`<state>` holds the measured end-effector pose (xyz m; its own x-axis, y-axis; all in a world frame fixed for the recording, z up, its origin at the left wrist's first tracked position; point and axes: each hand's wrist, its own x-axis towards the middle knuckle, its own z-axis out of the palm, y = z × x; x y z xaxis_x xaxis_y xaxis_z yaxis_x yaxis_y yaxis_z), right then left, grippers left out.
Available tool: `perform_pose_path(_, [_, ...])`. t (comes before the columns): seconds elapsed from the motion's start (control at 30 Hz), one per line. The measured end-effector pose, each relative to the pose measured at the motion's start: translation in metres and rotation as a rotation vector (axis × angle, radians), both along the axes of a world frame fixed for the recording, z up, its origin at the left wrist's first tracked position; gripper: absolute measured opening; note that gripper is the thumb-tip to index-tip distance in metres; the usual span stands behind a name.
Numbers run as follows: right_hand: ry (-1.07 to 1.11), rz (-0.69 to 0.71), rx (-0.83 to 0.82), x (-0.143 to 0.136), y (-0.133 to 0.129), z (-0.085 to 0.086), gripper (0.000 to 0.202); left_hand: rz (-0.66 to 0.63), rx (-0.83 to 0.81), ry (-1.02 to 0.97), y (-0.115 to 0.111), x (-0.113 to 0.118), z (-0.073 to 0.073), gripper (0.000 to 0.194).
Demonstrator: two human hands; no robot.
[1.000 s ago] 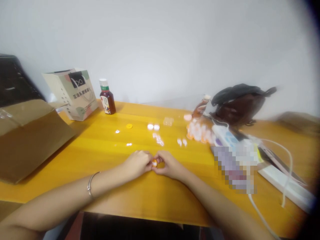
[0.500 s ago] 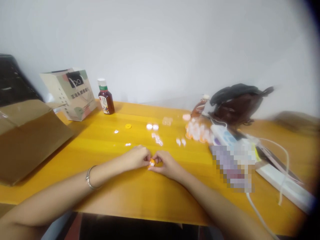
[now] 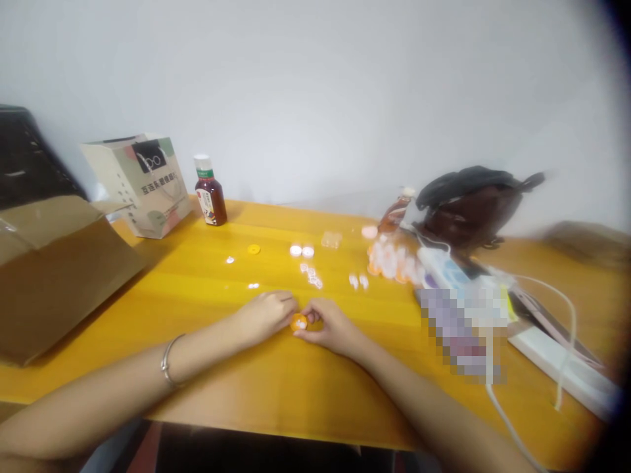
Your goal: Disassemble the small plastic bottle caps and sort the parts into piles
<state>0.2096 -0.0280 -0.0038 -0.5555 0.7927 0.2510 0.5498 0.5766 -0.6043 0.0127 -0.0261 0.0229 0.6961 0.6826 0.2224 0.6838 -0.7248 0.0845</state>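
A small, round, orange, plastic-looking piece with a white centre (image 3: 298, 322) is held between the two bare hands, above or on the glossy yellow-brown wooden table (image 3: 276, 394); whether it touches the wood cannot be told. The right hand (image 3: 328, 323) appears to pinch this orange piece by its edges between thumb and forefinger, while the left hand (image 3: 269, 316) has its fingers bunched against the opposite edge, their grip partly hidden. The step in hand looks like close fingertip work on the piece, and the next move would seem to call for a light, steady pinch with both hands kept level. Beyond the orange piece lie a chain of small white ring-shaped pieces (image 3: 311, 276) and two round white discs (image 3: 302, 251); beyond it to the right is a heaped cluster of white and orange pieces (image 3: 392, 259). Far beyond it to the left stands a cream paper carrier bag (image 3: 160, 210) bearing a spectacles drawing on a black patch and a line of large dark Chinese characters, too soft to read surely. Beside that, a dark red bottle with a white cap (image 3: 211, 200) has a green neck band and a pale label whose writing is illegible.
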Motion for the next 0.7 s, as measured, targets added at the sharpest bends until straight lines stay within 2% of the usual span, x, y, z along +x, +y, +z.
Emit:
perform_pose_path(0.1, [-0.009, -0.002, -0.015, 0.0, -0.001, 0.003, 0.024, 0.019, 0.111, 0.01, 0.017, -0.027, 0.0, 0.02])
perform_pose_path(0.23, [-0.015, -0.01, -0.026, 0.0, -0.002, 0.005, 0.024, 0.076, 0.141, 0.004, 0.031, -0.053, -0.002, 0.019])
perform_pose_path(0.7, [-0.004, -0.005, -0.047, 0.001, 0.0, 0.004, 0.023, 0.121, 0.059, -0.051, 0.033, -0.056, -0.005, 0.025])
